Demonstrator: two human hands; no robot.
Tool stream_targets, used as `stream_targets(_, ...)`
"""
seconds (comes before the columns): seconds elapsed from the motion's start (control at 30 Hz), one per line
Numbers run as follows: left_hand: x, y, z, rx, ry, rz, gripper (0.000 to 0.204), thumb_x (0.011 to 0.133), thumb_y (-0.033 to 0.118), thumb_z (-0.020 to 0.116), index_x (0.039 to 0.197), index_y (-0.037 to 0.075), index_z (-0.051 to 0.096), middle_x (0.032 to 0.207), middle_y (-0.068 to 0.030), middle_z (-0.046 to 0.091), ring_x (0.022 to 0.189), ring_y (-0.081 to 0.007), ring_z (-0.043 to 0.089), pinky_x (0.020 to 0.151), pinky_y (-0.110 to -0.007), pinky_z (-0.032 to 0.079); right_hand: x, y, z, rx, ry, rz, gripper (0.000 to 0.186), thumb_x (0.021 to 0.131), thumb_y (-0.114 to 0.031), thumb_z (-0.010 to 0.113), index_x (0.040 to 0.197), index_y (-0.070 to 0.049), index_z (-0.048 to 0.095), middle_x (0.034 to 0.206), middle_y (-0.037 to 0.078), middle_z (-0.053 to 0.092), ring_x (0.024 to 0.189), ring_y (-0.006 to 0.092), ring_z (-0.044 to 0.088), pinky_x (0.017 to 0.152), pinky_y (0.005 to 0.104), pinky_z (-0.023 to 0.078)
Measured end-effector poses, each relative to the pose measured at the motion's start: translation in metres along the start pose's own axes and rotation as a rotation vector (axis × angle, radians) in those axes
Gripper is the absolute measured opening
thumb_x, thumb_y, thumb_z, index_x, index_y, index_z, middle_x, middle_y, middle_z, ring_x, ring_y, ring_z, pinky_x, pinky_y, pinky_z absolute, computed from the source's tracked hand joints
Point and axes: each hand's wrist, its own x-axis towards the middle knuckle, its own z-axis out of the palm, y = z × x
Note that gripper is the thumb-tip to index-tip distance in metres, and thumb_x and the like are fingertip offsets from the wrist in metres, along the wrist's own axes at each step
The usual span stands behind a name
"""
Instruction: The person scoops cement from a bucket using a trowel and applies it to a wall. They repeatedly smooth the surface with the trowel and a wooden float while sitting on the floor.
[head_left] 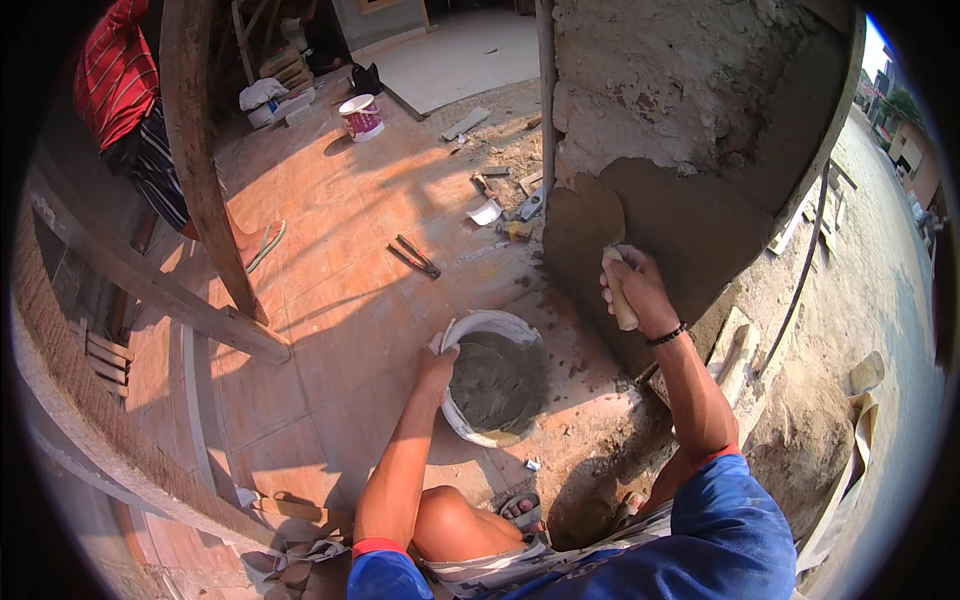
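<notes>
My right hand (637,285) is closed round the light handle of a trowel (624,305). Its rounded, mortar-coated blade lies against the wet grey mortar (680,220) on the lower part of the wall. Bare, rough wall (640,90) shows above that patch. With my left hand (437,362) I grip the left rim of a white bucket (453,410) on the tiled floor in front of me. Wet grey mortar (495,380) lies inside it, its surface scraped and uneven.
Pincers (414,257) lie on the tiles beyond the bucket, and a white-and-purple pail (361,118) stands farther back. Wooden posts (195,140) and slanted beams rise at left, near a person in a red shirt (117,75). Loose soil and boards border the wall at right.
</notes>
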Motion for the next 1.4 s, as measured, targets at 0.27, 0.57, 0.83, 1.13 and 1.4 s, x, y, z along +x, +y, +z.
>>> stream_targets(0.27,-0.003,0.004,0.0,0.075,-0.062,0.062,0.033,0.086,0.0,0.06,0.118,-0.004,0.06,0.106,-0.0135,0.066,0.094,-0.0211,0.061,0.084,-0.034,0.048,-0.104,-0.017,-0.025,-0.49,0.005,-0.239,0.041,0.088,-0.017,0.059,0.12,0.006,0.047,0.071,0.014,0.06,0.059,0.0226,0.062,0.054,0.0375,0.049)
stream_targets(0.57,-0.039,0.035,0.066,0.159,-0.18,0.134,0.028,0.087,-0.004,0.059,0.115,-0.004,0.059,0.095,-0.0114,0.066,0.085,-0.021,0.063,0.078,-0.033,0.05,-0.104,0.109,-0.034,-1.025,-0.619,-0.295,0.033,0.081,-0.018,0.057,0.105,0.004,0.059,0.086,0.028,0.066,0.086,0.0446,0.065,0.074,0.052,0.051)
stream_targets(0.83,-0.042,0.014,0.079,0.286,-0.245,0.013,0.042,0.087,-0.005,0.059,0.129,-0.004,0.053,0.108,-0.0129,0.066,0.093,-0.0196,0.062,0.08,-0.03,0.05,-0.044,0.214,-0.019,-1.239,-0.784,-0.517,0.029,0.083,-0.019,0.053,0.087,0.006,0.067,0.09,0.026,0.068,0.092,0.0394,0.067,0.076,0.0468,0.055)
stream_targets(1.13,-0.022,0.012,0.088,0.216,-0.254,0.107,0.041,0.087,-0.004,0.058,0.128,-0.003,0.055,0.109,-0.0125,0.065,0.096,-0.0204,0.063,0.084,-0.032,0.05,-0.059,0.24,-0.04,-1.39,-1.165,-0.748,0.024,0.084,-0.018,0.055,0.085,0.003,0.066,0.079,0.021,0.066,0.08,0.0383,0.067,0.068,0.0445,0.055)
stream_targets(1.4,-0.006,-0.016,0.074,0.332,-0.362,0.107,0.049,0.088,0.001,0.059,0.135,-0.006,0.047,0.128,-0.0156,0.057,0.116,-0.0227,0.054,0.1,-0.032,0.04,-0.09,0.126,-0.078,-1.399,-0.654,-0.198,0.045,0.076,-0.013,0.051,0.12,-0.004,0.056,0.089,0.027,0.064,0.085,0.0371,0.065,0.076,0.0453,0.054)
